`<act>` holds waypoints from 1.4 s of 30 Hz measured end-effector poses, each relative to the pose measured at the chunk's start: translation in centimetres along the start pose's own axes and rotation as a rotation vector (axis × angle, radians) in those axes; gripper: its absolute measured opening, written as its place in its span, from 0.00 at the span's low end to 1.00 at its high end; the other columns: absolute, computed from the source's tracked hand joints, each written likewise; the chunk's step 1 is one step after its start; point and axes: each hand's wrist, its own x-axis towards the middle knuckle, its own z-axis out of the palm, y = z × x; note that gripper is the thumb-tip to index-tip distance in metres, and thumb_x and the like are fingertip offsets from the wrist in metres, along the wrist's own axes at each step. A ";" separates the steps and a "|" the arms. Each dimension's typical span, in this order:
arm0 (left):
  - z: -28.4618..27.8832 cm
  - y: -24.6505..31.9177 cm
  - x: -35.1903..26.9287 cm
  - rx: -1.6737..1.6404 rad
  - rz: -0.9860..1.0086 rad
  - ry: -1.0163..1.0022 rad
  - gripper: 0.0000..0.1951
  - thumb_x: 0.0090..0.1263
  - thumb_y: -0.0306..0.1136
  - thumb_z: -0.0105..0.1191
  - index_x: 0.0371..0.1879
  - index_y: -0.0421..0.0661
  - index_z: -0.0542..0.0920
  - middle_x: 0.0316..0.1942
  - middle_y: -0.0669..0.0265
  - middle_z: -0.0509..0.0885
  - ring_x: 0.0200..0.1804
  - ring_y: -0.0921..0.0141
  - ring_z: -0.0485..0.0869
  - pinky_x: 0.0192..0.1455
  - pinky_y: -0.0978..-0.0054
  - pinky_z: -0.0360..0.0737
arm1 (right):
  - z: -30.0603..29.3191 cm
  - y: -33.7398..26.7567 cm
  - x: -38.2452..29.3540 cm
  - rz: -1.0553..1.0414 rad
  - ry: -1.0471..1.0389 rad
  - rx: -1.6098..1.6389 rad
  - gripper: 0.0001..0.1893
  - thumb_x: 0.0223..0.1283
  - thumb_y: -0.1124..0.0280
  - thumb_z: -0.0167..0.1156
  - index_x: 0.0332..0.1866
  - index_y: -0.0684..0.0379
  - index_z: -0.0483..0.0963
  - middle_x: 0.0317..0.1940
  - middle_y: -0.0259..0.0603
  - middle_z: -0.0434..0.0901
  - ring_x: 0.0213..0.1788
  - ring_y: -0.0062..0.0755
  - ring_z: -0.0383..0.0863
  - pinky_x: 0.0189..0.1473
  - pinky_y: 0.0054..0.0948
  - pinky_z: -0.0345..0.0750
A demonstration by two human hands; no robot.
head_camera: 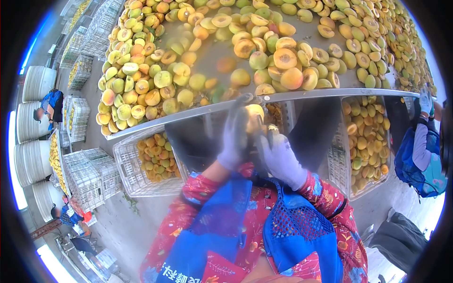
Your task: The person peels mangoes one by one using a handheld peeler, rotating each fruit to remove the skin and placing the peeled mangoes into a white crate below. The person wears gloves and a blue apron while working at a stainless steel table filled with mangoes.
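My left hand (235, 132), in a white glove with dark fingers, is closed around a yellow fruit half (254, 114), likely apricot or peach, just below the metal table's rim (308, 94). Against the same fruit rest the fingers of my right hand (279, 152), gloved alike. Something small and pale shows at those fingertips; whether it is a pit, a tool or glove cannot be made out. Whole and halved fruits (285, 60) lie heaped on the table above my hands, many cut sides showing.
A white plastic crate (127, 177) of fruit stands below left, another crate (338, 166) of fruit below right. A co-worker (423, 152) is at the table's far right. Stacked crates (92, 177) and further workers (53, 106) are at the left.
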 end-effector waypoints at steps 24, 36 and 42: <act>2.0 0.9 -2.3 -0.268 -0.415 -0.021 0.17 0.67 0.22 0.56 0.54 0.36 0.77 0.47 0.51 0.78 0.46 0.58 0.80 0.46 0.65 0.81 | 0.4 2.2 1.4 0.596 -0.372 1.394 0.10 0.51 0.79 0.60 0.38 0.63 0.68 0.32 0.48 0.72 0.31 0.50 0.74 0.33 0.38 0.75; 1.2 0.6 -1.9 -0.061 -0.254 -0.121 0.13 0.69 0.29 0.56 0.50 0.39 0.79 0.51 0.54 0.80 0.50 0.61 0.80 0.53 0.65 0.78 | 1.6 3.3 0.4 0.848 -0.498 1.820 0.23 0.56 0.68 0.68 0.56 0.59 0.73 0.40 0.36 0.80 0.37 0.32 0.81 0.38 0.33 0.79; 1.1 -0.7 -1.8 -0.529 -0.369 -0.061 0.16 0.65 0.25 0.55 0.52 0.36 0.78 0.52 0.49 0.79 0.51 0.53 0.81 0.53 0.62 0.80 | 0.4 3.9 1.0 1.188 -0.655 2.588 0.02 0.69 0.71 0.55 0.42 0.55 0.72 0.26 0.35 0.74 0.24 0.29 0.76 0.25 0.33 0.74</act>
